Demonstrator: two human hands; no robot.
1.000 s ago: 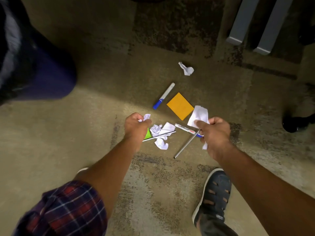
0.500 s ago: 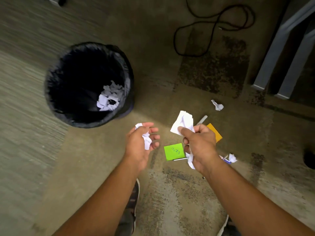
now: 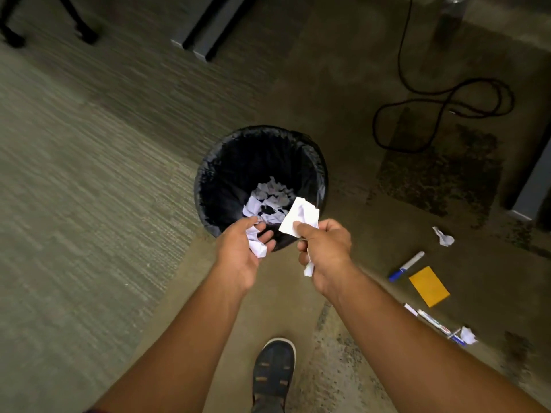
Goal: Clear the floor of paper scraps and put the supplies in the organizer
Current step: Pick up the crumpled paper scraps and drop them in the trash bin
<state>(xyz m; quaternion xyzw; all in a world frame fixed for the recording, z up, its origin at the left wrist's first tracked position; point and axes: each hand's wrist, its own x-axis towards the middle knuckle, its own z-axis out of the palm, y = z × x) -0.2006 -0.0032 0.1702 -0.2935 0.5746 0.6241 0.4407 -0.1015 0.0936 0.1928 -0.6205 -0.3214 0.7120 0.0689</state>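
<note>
My left hand [image 3: 238, 251] holds a crumpled white paper scrap [image 3: 257, 244] at the near rim of a black-lined waste bin [image 3: 208, 174]. Crumpled white paper [image 3: 268, 198] lies at the bin's bottom. My right hand [image 3: 326, 248] grips a larger white paper piece [image 3: 299, 217] over the bin's near right edge, and more paper pokes out below its fingers. On the floor to the right lie a blue-capped marker [image 3: 406, 266], an orange sticky-note pad [image 3: 429, 286], a white pen [image 3: 432, 320] and two paper scraps [image 3: 444, 237] [image 3: 468, 335].
A black cable [image 3: 441, 114] loops on the floor at the back right. Grey furniture legs [image 3: 196, 34] stand at the back, and another grey leg [image 3: 533, 189] is at the right edge. My shoe [image 3: 274, 371] is on the carpet below my hands.
Both hands carried their paper from the pile of supplies to the bin. The view swung left, so the bin is now right under my hands and the supplies lie at the right.
</note>
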